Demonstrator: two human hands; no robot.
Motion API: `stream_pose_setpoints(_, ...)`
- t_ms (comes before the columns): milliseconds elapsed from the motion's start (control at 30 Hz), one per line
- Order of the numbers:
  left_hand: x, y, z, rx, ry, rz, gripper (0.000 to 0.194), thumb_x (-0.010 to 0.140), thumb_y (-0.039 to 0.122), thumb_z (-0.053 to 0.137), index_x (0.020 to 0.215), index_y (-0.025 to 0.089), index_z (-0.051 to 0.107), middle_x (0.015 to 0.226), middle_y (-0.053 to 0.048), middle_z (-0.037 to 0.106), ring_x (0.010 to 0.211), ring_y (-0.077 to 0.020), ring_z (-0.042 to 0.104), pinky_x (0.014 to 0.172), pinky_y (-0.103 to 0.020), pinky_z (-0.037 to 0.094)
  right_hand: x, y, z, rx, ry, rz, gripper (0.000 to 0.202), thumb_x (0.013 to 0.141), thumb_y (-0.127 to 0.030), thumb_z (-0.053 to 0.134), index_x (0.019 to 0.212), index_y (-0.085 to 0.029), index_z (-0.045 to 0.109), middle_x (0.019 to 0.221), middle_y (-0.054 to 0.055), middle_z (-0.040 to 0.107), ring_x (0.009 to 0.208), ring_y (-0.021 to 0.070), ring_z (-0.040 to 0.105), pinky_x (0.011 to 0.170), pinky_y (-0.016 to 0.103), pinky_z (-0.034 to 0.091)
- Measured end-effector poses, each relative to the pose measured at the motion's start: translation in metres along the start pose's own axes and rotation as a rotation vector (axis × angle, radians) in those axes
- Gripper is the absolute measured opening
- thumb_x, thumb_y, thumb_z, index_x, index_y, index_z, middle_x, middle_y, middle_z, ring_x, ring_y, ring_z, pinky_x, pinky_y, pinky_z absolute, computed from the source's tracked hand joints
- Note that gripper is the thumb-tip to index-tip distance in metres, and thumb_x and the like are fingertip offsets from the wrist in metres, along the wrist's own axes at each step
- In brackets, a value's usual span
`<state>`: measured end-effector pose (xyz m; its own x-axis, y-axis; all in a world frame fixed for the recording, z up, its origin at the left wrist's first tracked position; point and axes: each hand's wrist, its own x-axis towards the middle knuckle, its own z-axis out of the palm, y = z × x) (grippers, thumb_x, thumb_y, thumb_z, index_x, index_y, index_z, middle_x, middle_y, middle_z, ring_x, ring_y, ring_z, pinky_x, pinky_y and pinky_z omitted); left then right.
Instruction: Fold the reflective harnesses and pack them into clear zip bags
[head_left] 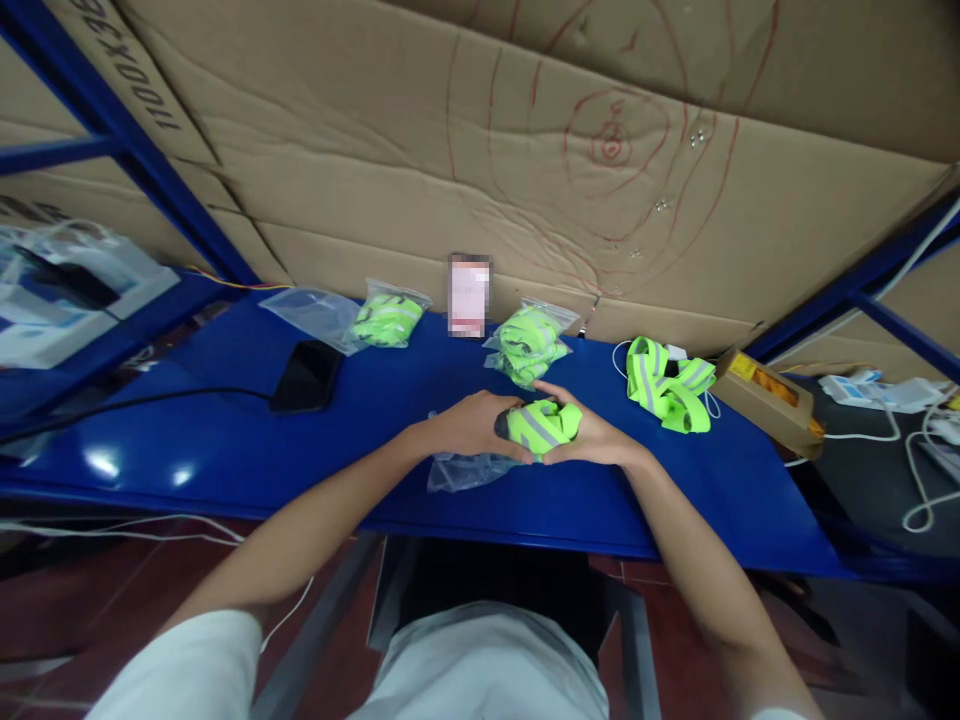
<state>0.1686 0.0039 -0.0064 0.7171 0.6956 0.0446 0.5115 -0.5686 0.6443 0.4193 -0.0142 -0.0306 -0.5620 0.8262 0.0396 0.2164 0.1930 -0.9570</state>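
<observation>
Between my two hands is a folded bundle of neon-yellow reflective strap [546,428] with a grey stripe, held low over the blue table. My left hand [480,425] is closed on its left end, where a dark piece shows. On the other side my right hand [596,437] wraps round it, thumb and fingers pressed to the bundle. A clear plastic bag [469,472] lies flat on the table under my left hand. Just beyond my hands, bagged reflective straps [531,345] sit on the table.
Another bagged strap [388,318] and a flat clear bag [315,315] lie at the back left, near a black phone-like device [306,376] with a cable. Rightward are a loose reflective strap [670,385] and a cardboard box [772,400]. A cardboard sheet [337,130] stands behind the table [225,430].
</observation>
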Motion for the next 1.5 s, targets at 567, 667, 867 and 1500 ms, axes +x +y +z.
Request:
stream_pose_setpoints(567,-0.002,-0.002,0.022,0.177,0.247,-0.090,0.077,0.067,0.081,0.073,0.118,0.022,0.071,0.107,-0.008,0.079,0.098,-0.0317,0.074,0.077,-0.033,0.049,0.001,-0.001,0.011,-0.099,0.115,-0.024,0.051,0.083,-0.043,0.080,0.126,-0.023,0.062,0.117,0.006,0.070,0.100,0.0231,0.066,0.088,0.034,0.052)
stream_pose_setpoints(667,0.000,-0.003,0.019,0.113,0.234,-0.107,0.079,0.067,0.080,0.074,0.120,0.021,0.070,0.108,-0.008,0.078,0.098,-0.0305,0.074,0.076,-0.031,0.048,0.001,0.001,0.014,-0.206,0.121,-0.090,0.052,0.091,-0.042,0.071,0.136,-0.024,0.052,0.124,0.008,0.066,0.108,0.0239,0.064,0.093,0.037,0.050)
stream_pose_setpoints(867,0.001,0.002,0.006,-0.078,0.194,-0.106,0.078,0.070,0.070,0.080,0.128,0.019,0.067,0.110,-0.006,0.078,0.096,-0.0268,0.072,0.075,-0.029,0.046,0.000,0.001,0.010,-0.108,0.135,-0.120,0.067,0.086,-0.043,0.078,0.141,-0.028,0.042,0.138,0.009,0.054,0.118,0.0242,0.059,0.097,0.037,0.052)
stream_pose_setpoints(1500,0.000,0.000,0.023,0.203,0.179,-0.148,0.083,0.070,0.086,0.066,0.119,0.020,0.068,0.097,-0.010,0.078,0.089,-0.0306,0.074,0.070,-0.030,0.046,-0.002,-0.011,0.019,-0.418,0.166,-0.314,0.038,0.100,-0.031,0.061,0.137,-0.025,0.052,0.129,0.011,0.063,0.119,0.0235,0.063,0.102,0.041,0.053)
